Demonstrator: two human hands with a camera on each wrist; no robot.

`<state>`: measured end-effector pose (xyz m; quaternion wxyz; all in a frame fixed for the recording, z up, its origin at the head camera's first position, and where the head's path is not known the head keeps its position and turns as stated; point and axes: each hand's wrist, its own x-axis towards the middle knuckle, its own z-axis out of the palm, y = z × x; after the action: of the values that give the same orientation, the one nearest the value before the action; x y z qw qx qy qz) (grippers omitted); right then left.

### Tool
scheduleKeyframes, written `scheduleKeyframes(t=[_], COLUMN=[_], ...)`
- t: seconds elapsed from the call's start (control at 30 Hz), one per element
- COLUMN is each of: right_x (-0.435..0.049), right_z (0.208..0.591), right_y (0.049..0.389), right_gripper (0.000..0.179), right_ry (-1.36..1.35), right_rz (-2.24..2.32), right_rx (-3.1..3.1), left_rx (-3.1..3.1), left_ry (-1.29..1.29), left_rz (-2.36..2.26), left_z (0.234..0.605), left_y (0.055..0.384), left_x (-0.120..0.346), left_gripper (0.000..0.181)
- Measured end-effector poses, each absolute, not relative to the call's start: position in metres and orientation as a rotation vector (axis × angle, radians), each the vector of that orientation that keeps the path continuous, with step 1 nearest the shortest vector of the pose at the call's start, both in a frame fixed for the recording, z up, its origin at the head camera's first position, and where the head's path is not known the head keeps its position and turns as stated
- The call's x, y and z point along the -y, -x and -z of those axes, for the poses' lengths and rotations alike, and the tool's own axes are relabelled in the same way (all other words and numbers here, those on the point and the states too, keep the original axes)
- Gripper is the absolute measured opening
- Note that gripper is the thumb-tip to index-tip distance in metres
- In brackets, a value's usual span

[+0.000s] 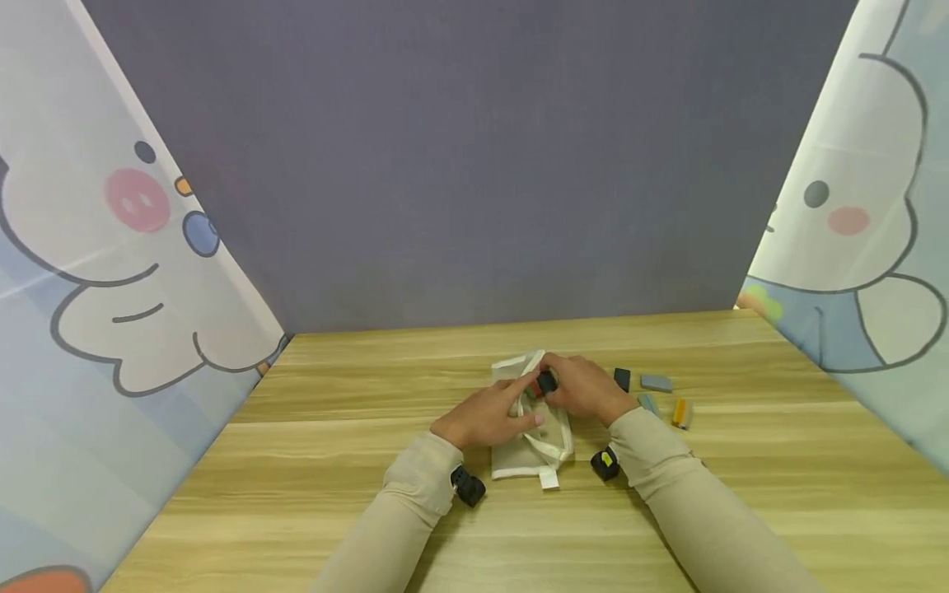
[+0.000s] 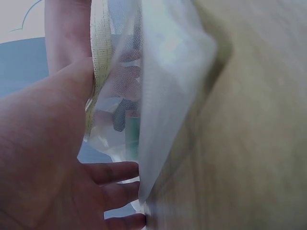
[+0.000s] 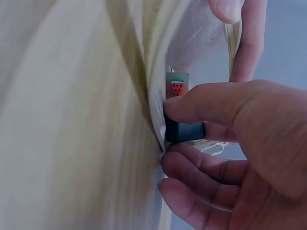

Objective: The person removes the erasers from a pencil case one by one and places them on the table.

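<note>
A white mesh pouch [image 1: 515, 457] lies on the table with its mouth spread. My left hand [image 1: 493, 416] grips the pouch's edge, thumb on one side and forefinger on the other; its other fingers rest against the pouch in the left wrist view. At the mouth, my right hand [image 1: 586, 387] pinches a small dark block [image 3: 184, 132] between thumb and forefinger. Just beyond the thumb, a small piece with a watermelon picture [image 3: 177, 86] shows at the pouch's edge. Through the mesh, a green-and-white piece [image 2: 132, 136] is visible in the left wrist view.
Right of the pouch lie a black block [image 1: 622, 379], a grey block [image 1: 656, 383], a blue-grey block [image 1: 648, 403] and an orange-and-grey block [image 1: 682, 413]. A grey panel [image 1: 474, 165] stands behind the wooden table [image 1: 334, 511]. Printed cloths hang at both sides.
</note>
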<state>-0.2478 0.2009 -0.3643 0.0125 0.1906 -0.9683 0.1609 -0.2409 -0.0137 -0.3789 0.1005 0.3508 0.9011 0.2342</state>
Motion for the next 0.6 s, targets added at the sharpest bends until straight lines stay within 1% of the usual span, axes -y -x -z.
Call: scheduleKeyframes(t=[0.23, 0.5, 0.6], right_x=[-0.193, -0.202, -0.206], right_z=[0.360, 0.356, 0.355], right_y=[0.253, 0.247, 0.241], right_gripper=[0.043, 0.037, 0.038], right_ry=[-0.587, -0.582, -0.586], right_rz=[-0.436, -0.446, -0.414], right_rx=[3.070, 3.075, 3.056], left_rx=[-2.669, -2.676, -2.674], left_ry=[-1.052, -1.048, -1.047], left_rz=[-0.703, -0.698, -0.706], left_z=[0.375, 0.378, 0.381], left_y=[0.244, 0.245, 0.245], left_x=[0.021, 0.016, 0.013], left_gripper=[0.074, 0.074, 0.074])
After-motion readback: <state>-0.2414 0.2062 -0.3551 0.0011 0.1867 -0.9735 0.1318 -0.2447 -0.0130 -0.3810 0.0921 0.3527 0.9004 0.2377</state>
